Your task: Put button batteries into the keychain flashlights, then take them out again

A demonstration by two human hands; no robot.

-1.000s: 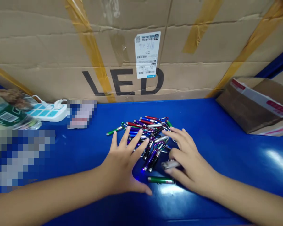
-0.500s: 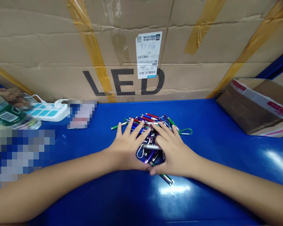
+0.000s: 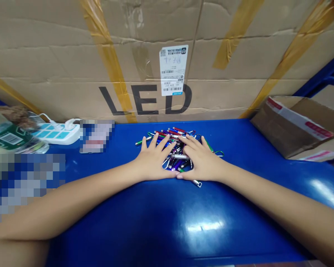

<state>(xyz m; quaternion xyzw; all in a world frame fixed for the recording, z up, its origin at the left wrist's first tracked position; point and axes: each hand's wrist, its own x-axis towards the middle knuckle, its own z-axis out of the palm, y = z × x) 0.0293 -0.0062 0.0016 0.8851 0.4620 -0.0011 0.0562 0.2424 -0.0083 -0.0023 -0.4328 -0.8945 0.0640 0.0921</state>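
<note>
A heap of slim metal keychain pen lights (image 3: 174, 136) with carabiner clips lies on the blue table (image 3: 183, 218), in red, purple, green, blue and silver. My left hand (image 3: 154, 159) and my right hand (image 3: 202, 159) press down on it from either side, fingers spread, with the fingertips of the heels almost meeting at the front. Both palms rest on the heap and hold nothing in a grip. Between the hands a small gap shows pens and clips. One pen end (image 3: 197, 183) pokes out below my right hand.
A large taped cardboard box printed LED (image 3: 144, 100) stands behind the table. To the left lie a white and teal power strip (image 3: 57, 133), a plastic bottle (image 3: 9, 139) and pixelated items (image 3: 96, 136). An open cardboard box (image 3: 292, 129) sits at the right.
My hands have slid forward and inward, sweeping the pens into a tighter heap farther from me. The loose green pen at the front has been pushed in against the heap.
</note>
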